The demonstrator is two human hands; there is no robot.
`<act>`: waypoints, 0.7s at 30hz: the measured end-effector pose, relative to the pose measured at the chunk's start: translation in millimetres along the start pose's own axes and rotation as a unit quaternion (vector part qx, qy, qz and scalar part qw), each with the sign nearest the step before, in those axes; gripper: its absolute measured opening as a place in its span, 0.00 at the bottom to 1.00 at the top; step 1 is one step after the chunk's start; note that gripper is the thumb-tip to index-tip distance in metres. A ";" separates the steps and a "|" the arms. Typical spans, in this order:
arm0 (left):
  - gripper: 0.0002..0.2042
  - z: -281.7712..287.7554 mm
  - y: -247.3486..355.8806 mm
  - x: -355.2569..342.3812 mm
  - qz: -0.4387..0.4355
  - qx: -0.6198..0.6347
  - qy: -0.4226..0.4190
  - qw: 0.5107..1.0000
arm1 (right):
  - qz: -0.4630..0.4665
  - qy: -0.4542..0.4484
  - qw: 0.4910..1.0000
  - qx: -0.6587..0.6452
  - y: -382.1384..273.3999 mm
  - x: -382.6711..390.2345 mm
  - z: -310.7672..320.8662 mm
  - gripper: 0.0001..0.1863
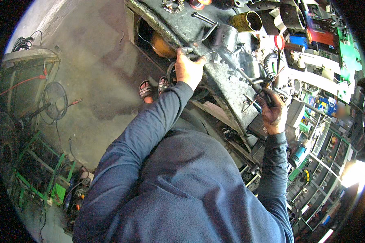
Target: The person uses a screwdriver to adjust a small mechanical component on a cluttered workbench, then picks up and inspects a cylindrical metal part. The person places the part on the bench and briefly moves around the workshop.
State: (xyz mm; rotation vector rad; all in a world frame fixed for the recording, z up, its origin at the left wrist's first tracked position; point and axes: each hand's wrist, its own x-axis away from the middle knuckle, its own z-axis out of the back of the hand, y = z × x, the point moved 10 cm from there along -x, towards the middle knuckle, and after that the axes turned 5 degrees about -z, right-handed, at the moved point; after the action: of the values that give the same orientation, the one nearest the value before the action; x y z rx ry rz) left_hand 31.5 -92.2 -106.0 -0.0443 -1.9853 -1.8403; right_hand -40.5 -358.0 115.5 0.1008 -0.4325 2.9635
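Worn grey workbench [236, 95] running diagonally, concrete floor [97, 60] spreading left, metal rack [327, 164] standing right. Dark cylinder [224, 38], yellowish tube [241, 22] and ribbed ring [268, 63] crowding bench beyond hands. Dark rod [244, 75] lying across bench, near end reaching toward right hand [273, 109]. Right fingers curling in amid clutter; cannot tell what they are holding. Left hand [188, 69] hovering at bench edge, fingers bending; cannot tell whether they are gripping anything.

On the bench [236, 90], a can [247, 22] left of a toothed ring [269, 64]. Left of the bench, sandals [145, 89]; farther left, a wheel [49, 105].
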 end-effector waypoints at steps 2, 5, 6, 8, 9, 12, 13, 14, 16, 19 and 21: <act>0.25 -0.7 -1.8 0.2 0.000 -0.001 0.000 1.000 | -0.010 -0.009 1.000 -0.025 4.9 0.2 -3.6 0.16; 0.24 -2.7 -11.4 -3.9 -0.010 -0.003 -0.004 1.000 | -0.010 -0.019 1.000 -0.001 -2.4 -0.8 -4.0 0.16; 0.24 -3.6 -15.7 -5.5 -0.014 -0.003 -0.005 1.000 | -0.010 -0.021 1.000 0.016 -6.5 -1.5 -2.9 0.16; 0.23 -4.4 -12.1 -3.7 -0.016 -0.009 -0.003 1.000 | -0.012 -0.018 0.999 0.033 -5.9 -0.6 -2.0 0.16; 0.22 -4.4 -10.3 -3.2 -0.017 -0.012 -0.001 1.000 | -0.010 -0.015 0.999 0.032 -2.7 -0.3 -2.7 0.16; 0.22 -4.4 -11.1 -3.3 0.007 -0.004 0.000 1.000 | -0.009 -0.021 0.999 0.024 1.5 -3.9 -3.7 0.17; 0.22 -3.6 -5.7 -2.2 0.010 -0.013 -0.002 1.000 | -0.010 -0.025 0.999 0.021 2.9 -4.8 -4.2 0.17; 0.22 -1.9 1.5 0.0 0.013 -0.022 -0.004 1.000 | -0.004 -0.020 1.000 0.021 2.6 -4.8 -2.5 0.17; 0.24 -1.8 0.3 -1.3 0.005 -0.021 -0.001 1.000 | 0.012 -0.009 1.000 0.023 -0.8 -5.8 0.9 0.18; 0.26 -4.0 -13.0 -5.9 -0.016 -0.002 0.008 1.000 | 0.011 -0.010 0.998 0.067 -11.6 -8.7 4.7 0.18; 0.25 -2.3 -2.0 -1.9 -0.016 -0.007 0.003 1.000 | 0.011 -0.010 0.998 0.064 -9.5 -8.5 3.8 0.18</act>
State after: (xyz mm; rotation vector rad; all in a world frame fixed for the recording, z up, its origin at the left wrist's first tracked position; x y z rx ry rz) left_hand 33.2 -94.1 -108.4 -0.0097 -1.9795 -1.8724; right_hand -30.5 -351.2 121.0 0.1421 -0.2474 3.0122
